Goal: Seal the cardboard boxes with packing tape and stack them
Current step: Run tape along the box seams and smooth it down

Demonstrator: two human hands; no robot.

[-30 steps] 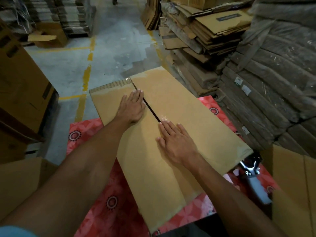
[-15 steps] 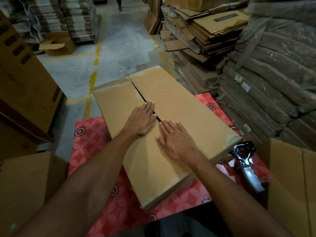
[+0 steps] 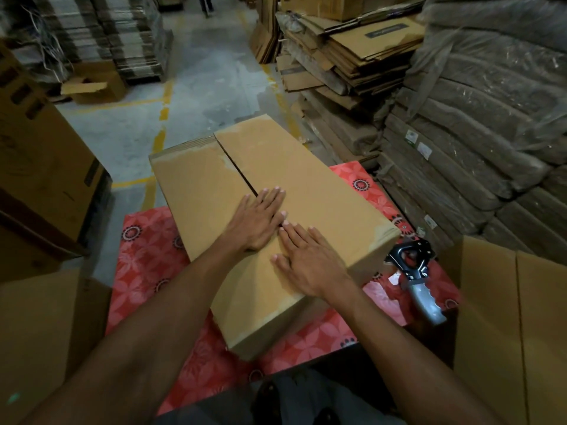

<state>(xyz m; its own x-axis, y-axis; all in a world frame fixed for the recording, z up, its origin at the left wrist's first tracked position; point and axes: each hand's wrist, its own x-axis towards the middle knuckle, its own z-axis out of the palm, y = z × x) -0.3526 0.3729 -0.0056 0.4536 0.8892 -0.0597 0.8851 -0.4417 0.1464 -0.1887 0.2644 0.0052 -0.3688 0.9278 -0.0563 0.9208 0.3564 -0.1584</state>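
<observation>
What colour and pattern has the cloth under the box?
Red cloth with floral print, head view.

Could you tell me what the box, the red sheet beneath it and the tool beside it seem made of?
The box looks like matte brown corrugated cardboard: fluting shows along its far edge. The red sheet seems printed plastic or cloth; unclear. The tape dispenser has a glossy black frame, probably metal, and a ribbed grey handle, likely plastic.
</observation>
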